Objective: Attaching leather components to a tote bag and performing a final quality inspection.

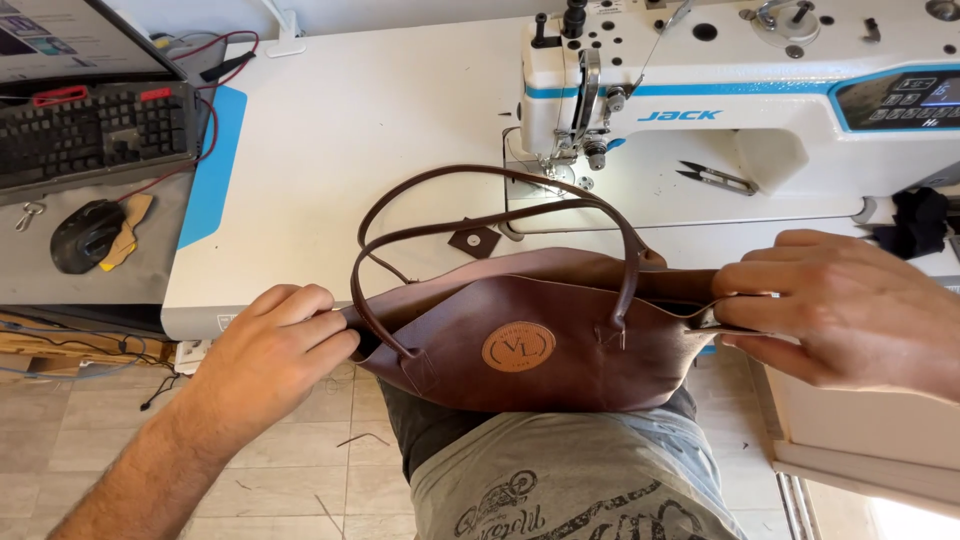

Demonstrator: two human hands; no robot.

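The left hand point(283, 345) is clamped on one end of a brown leather handbag with two looped handles and a round tan patch point(520, 335), and the right hand point(850, 310) pinches its other end. The bag hangs stretched between both hands, with the white sewing machine point(740, 95) just beyond the right hand.

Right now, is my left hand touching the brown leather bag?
Touching. The head view shows the left hand closed on the left end of the brown leather bag, fingers curled over its edge with no gap, while the right hand pinches the opposite end.
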